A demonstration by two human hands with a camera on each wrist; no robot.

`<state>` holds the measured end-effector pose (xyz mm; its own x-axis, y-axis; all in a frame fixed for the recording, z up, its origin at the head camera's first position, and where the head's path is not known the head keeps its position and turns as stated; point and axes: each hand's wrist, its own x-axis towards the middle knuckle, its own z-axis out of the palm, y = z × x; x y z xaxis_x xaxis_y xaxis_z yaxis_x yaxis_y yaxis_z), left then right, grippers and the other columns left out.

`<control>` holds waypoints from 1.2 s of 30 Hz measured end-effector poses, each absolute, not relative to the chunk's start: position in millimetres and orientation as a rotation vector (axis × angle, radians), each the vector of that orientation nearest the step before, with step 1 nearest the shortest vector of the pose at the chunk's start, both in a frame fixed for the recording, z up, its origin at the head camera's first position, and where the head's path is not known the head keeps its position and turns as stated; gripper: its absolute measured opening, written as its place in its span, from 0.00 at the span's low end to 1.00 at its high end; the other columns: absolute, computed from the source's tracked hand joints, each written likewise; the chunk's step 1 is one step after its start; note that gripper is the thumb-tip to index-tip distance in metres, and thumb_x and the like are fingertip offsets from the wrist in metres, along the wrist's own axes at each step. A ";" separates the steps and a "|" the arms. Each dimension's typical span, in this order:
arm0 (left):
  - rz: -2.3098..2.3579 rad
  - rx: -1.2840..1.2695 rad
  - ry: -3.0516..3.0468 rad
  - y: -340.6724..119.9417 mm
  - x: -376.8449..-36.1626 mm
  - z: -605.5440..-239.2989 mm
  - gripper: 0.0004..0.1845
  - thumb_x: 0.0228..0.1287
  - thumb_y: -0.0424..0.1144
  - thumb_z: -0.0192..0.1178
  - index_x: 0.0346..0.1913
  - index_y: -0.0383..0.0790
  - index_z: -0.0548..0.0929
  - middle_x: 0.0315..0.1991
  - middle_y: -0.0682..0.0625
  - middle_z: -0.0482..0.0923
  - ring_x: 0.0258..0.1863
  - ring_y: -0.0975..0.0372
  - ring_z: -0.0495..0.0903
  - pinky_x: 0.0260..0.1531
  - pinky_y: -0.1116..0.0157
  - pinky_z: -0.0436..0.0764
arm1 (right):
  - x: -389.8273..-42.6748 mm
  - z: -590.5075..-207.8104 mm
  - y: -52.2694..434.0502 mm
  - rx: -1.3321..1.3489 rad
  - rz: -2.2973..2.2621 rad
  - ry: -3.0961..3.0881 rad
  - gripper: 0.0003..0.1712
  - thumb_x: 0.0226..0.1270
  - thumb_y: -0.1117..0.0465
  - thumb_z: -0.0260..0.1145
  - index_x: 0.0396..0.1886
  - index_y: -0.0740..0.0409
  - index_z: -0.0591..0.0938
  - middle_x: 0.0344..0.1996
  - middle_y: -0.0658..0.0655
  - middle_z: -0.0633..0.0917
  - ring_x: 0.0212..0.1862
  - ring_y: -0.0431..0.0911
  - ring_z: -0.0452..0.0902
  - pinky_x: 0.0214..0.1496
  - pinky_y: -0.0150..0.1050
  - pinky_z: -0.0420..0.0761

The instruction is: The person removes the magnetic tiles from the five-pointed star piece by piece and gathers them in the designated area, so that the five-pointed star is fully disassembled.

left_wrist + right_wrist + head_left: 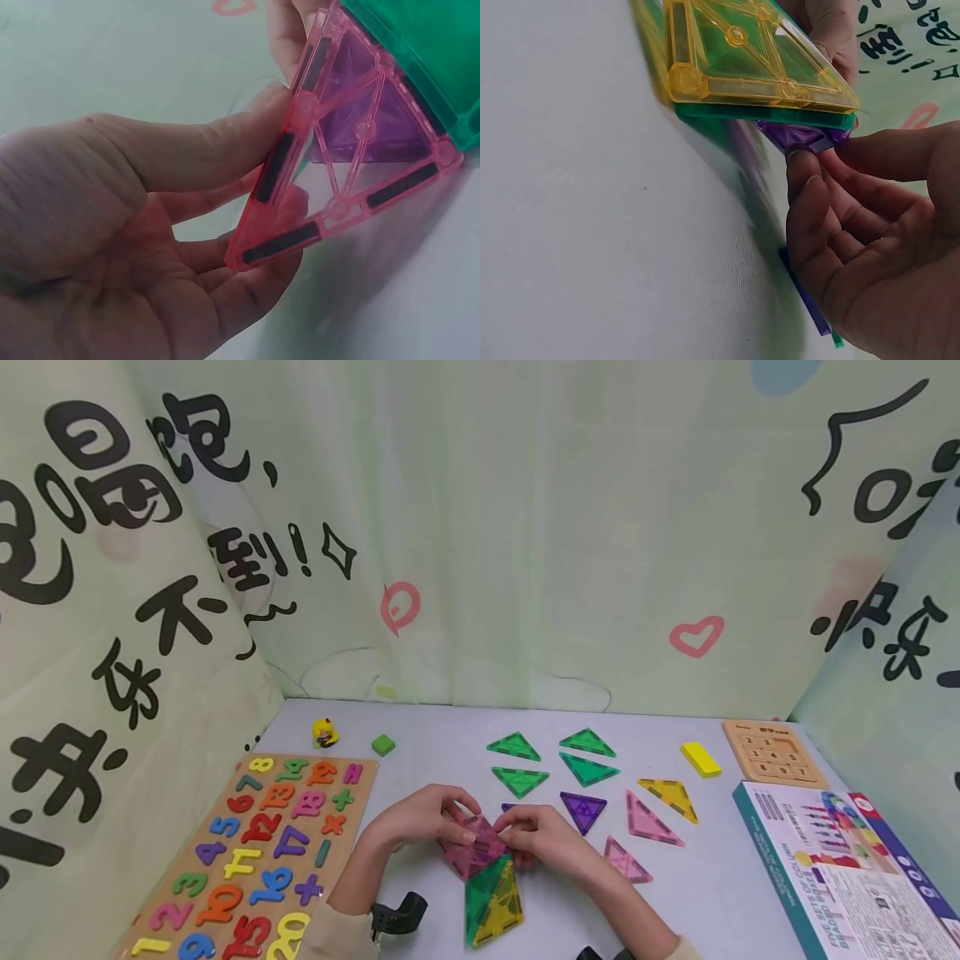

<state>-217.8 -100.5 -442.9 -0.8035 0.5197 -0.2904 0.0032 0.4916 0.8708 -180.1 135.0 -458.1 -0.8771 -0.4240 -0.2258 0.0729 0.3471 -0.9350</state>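
We have both hands on a small stack of magnetic tiles near the front middle of the table (450, 735). Left hand (420, 817) pinches the pink tile (352, 150) along its edge, thumb over, fingers under. Right hand (543, 835) pinches the purple tile (802, 136) between thumb and fingertips, just under the green tile (765, 116) and yellow tile (742, 52). Loose triangles (585, 767) lie just behind; number board (247, 852) sits at left.

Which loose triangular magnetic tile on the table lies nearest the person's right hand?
The purple translucent triangle tile, just beyond the right hand; the pink, yellow and green triangles lie farther off.
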 end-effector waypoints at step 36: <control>1.569 0.010 2.589 -113.8 -252.1 -456.5 0.10 0.59 0.37 0.71 0.40 0.37 0.83 0.34 0.46 0.82 0.30 0.61 0.79 0.32 0.67 0.80 | -169.0 -458.0 122.8 -0.301 -1.579 2.142 0.12 0.64 0.58 0.70 0.39 0.63 0.85 0.29 0.48 0.83 0.31 0.41 0.74 0.34 0.33 0.77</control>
<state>-252.1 -113.8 -456.5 -0.9935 0.0643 -0.0940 -0.0536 0.4646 0.8839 -169.0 122.8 -458.0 -0.8703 -0.4344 -0.2323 0.0934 0.3176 -0.9436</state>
